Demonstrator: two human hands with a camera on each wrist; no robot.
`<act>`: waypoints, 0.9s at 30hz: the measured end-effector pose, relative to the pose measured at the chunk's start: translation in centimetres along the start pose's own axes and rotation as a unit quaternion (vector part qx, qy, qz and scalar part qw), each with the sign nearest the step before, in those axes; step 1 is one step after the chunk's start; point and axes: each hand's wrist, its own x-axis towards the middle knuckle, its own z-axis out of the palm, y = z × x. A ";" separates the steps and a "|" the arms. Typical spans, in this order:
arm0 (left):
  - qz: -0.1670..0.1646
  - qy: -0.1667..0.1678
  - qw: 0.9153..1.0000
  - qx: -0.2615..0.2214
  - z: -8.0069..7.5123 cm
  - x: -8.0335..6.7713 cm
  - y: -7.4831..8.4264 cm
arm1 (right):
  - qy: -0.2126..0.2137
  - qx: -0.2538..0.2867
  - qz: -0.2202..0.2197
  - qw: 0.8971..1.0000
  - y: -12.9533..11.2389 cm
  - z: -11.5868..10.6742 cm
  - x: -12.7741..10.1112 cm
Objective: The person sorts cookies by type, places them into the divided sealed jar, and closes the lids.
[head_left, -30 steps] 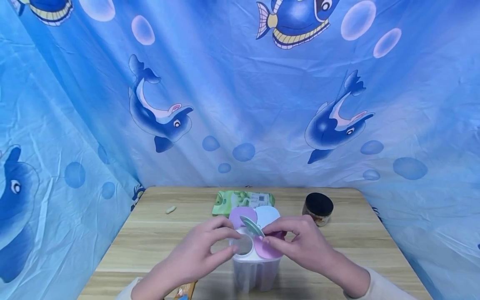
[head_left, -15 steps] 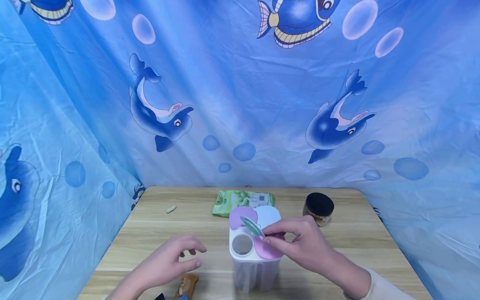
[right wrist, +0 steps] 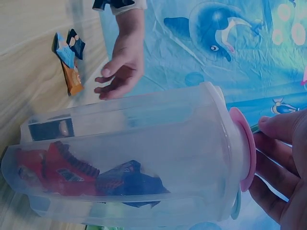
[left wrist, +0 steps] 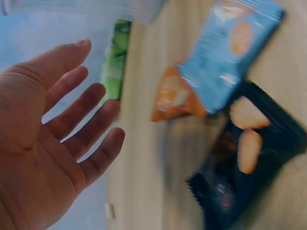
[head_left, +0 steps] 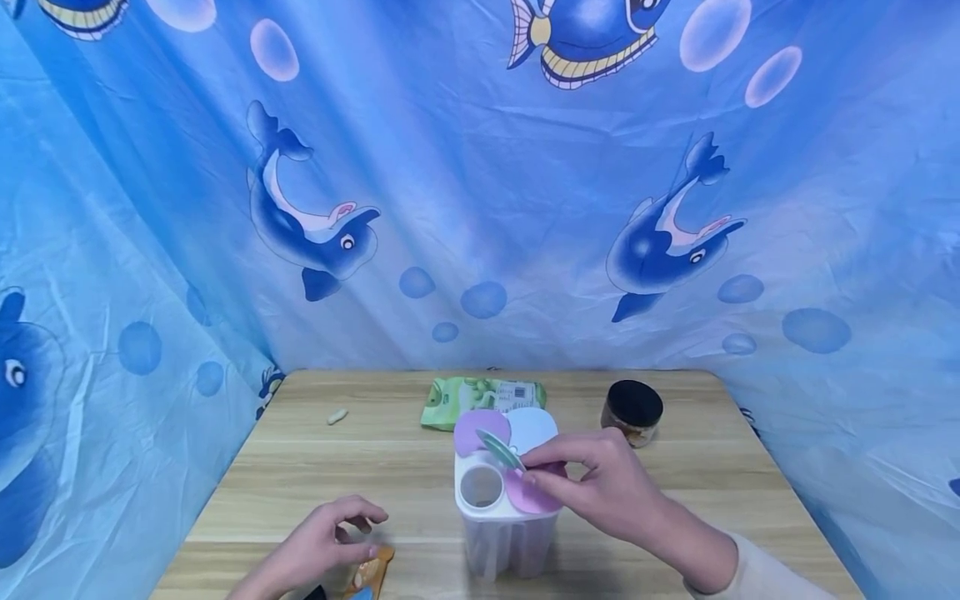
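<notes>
A clear plastic storage container (head_left: 510, 542) stands upright at the table's front middle. Its top carries a purple lid (head_left: 480, 432), a pale blue lid (head_left: 534, 427) and a pink lid (head_left: 534, 497). The front-left round opening (head_left: 482, 487) is uncovered. My right hand (head_left: 603, 479) pinches a small green lid (head_left: 497, 448), tilted up beside that opening. Inside lie red packets (right wrist: 72, 177) and a dark blue packet (right wrist: 132, 186). Left of the container my left hand (head_left: 326, 537) holds nothing, fingers loosely bent, near an orange snack packet (left wrist: 171, 98), a blue packet (left wrist: 228, 52) and a black packet (left wrist: 249, 148).
Behind the container lies a green pouch (head_left: 461, 402). A jar with a black lid (head_left: 633, 407) is at the back right, and a small pale object (head_left: 337, 416) at the back left. A blue dolphin-print curtain (head_left: 450, 208) hangs behind the wooden table (head_left: 300, 467).
My left hand has moved from the container's opening leftward and nearer to me, down by the snack packets. My right hand keeps pinching the green lid in the same place.
</notes>
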 end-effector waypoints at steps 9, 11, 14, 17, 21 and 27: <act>-0.052 -0.024 0.998 0.030 0.0 0.0 -1.9 | -0.007 -0.005 0.012 1.000 -0.2 -0.1 0.2; -0.069 -0.032 0.996 0.036 0.0 0.0 -1.8 | -0.006 -0.009 0.011 1.000 -0.2 -0.1 0.1; -0.096 -0.043 0.994 0.033 0.0 0.1 -1.8 | -0.006 -0.012 0.011 1.000 -0.2 -0.1 0.1; -0.117 -0.051 0.991 0.036 0.0 0.1 -2.1 | -0.006 -0.013 0.012 1.000 -0.2 -0.2 0.1; -0.133 -0.055 0.989 0.037 0.1 0.2 -2.4 | -0.006 -0.012 0.012 1.000 -0.2 -0.2 0.1; -0.108 -0.054 0.991 0.052 0.1 0.1 -3.1 | -0.006 -0.012 0.009 1.000 -0.3 -0.2 0.2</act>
